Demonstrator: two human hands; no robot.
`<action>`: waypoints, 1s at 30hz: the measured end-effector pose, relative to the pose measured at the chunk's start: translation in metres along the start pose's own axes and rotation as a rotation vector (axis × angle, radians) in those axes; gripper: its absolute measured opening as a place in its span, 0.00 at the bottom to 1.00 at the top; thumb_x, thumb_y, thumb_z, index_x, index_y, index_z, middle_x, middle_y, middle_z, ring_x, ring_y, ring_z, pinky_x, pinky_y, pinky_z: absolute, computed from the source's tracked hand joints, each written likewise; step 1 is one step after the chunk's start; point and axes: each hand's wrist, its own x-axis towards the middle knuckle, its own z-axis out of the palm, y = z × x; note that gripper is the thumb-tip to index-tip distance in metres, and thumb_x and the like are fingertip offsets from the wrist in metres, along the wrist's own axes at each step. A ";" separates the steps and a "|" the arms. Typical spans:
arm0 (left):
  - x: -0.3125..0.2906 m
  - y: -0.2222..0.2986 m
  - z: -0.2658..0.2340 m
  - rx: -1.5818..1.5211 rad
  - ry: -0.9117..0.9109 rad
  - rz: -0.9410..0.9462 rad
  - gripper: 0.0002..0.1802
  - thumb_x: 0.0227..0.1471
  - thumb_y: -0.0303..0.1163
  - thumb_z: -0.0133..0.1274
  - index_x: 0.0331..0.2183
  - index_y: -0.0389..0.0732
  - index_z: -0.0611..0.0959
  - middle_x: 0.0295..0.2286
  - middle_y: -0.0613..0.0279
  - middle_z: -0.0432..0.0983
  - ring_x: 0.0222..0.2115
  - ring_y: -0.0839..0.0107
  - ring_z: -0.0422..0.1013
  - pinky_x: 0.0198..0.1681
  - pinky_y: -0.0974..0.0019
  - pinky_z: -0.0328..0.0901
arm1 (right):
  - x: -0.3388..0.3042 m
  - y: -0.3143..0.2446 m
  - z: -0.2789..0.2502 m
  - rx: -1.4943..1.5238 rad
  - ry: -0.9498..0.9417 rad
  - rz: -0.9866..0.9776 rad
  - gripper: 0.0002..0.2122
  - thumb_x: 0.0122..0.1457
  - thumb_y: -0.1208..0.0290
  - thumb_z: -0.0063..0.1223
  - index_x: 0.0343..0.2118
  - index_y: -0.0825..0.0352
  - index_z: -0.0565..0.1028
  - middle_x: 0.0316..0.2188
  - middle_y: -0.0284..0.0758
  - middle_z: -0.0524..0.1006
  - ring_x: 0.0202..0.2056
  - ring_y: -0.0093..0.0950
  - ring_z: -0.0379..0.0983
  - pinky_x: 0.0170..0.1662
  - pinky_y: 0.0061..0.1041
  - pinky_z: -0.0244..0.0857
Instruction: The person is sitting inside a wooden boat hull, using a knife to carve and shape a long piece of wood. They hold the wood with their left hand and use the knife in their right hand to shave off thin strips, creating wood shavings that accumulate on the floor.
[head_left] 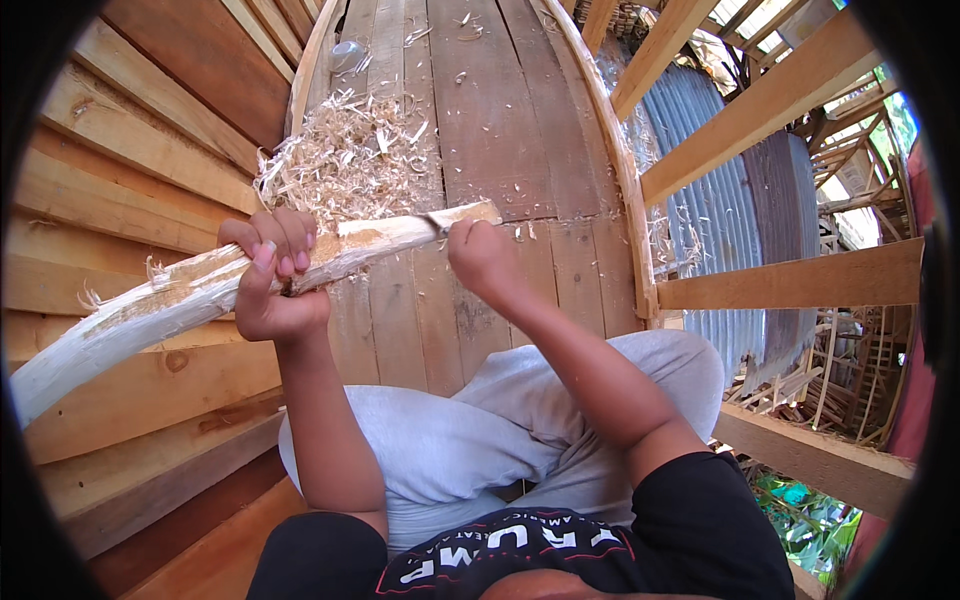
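Note:
A long, pale, peeled wooden branch (180,305) slants across the view, from the left edge up to its cut end near the middle. Around its middle part wraps my left hand (280,270), thumb and fingers closed on it. My right hand (480,258) is a closed fist near the branch's far end, gripping a knife whose dark blade (434,224) lies against the wood. The knife's handle is hidden inside the fist. Thin curled shavings cling to the branch's upper side.
A heap of wood shavings (350,150) lies on the plank floor (500,110) beyond the branch. Behind it stands a small clear container (347,58). A slatted wooden wall (150,190) rises at the left. Railing boards (790,275) and corrugated metal sheets (700,190) are at the right.

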 end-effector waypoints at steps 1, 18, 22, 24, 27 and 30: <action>0.001 0.002 -0.003 -0.006 -0.010 -0.012 0.09 0.43 0.30 0.47 0.23 0.47 0.62 0.15 0.70 0.56 0.19 0.77 0.55 0.32 0.69 0.53 | 0.007 0.007 -0.015 0.066 -0.012 0.031 0.26 0.62 0.59 0.28 0.29 0.78 0.76 0.33 0.60 0.75 0.39 0.57 0.71 0.48 0.49 0.62; 0.004 0.013 -0.003 -0.053 -0.297 -0.008 0.11 0.37 0.26 0.49 0.22 0.45 0.62 0.13 0.69 0.57 0.16 0.75 0.56 0.27 0.68 0.54 | 0.001 -0.016 -0.024 -0.064 -0.076 -0.050 0.24 0.61 0.59 0.30 0.28 0.75 0.77 0.31 0.57 0.76 0.39 0.55 0.73 0.47 0.48 0.64; 0.002 0.006 -0.006 -0.091 -0.119 0.010 0.11 0.36 0.25 0.48 0.23 0.44 0.62 0.14 0.69 0.57 0.16 0.75 0.56 0.27 0.68 0.54 | 0.016 0.021 -0.021 0.003 -0.050 0.035 0.26 0.61 0.57 0.29 0.30 0.77 0.76 0.35 0.61 0.74 0.42 0.57 0.71 0.49 0.48 0.62; 0.003 0.004 0.000 -0.082 -0.099 0.016 0.12 0.35 0.25 0.48 0.23 0.44 0.62 0.14 0.68 0.57 0.16 0.75 0.55 0.26 0.67 0.54 | 0.032 0.057 -0.013 -0.033 -0.005 -0.003 0.27 0.61 0.57 0.29 0.30 0.77 0.76 0.35 0.61 0.74 0.42 0.57 0.71 0.49 0.48 0.62; 0.002 0.010 0.001 -0.033 -0.140 0.030 0.11 0.35 0.25 0.47 0.23 0.44 0.61 0.14 0.67 0.57 0.16 0.75 0.56 0.26 0.67 0.55 | -0.009 -0.017 -0.040 -0.045 -0.149 -0.032 0.27 0.61 0.57 0.28 0.31 0.77 0.76 0.37 0.61 0.74 0.43 0.57 0.70 0.49 0.48 0.62; 0.000 0.009 -0.005 -0.036 -0.177 0.041 0.11 0.34 0.25 0.47 0.23 0.43 0.62 0.14 0.67 0.57 0.16 0.75 0.56 0.26 0.67 0.55 | -0.015 -0.031 -0.032 -0.029 -0.147 -0.016 0.26 0.61 0.57 0.28 0.32 0.77 0.76 0.36 0.60 0.74 0.42 0.56 0.71 0.49 0.49 0.62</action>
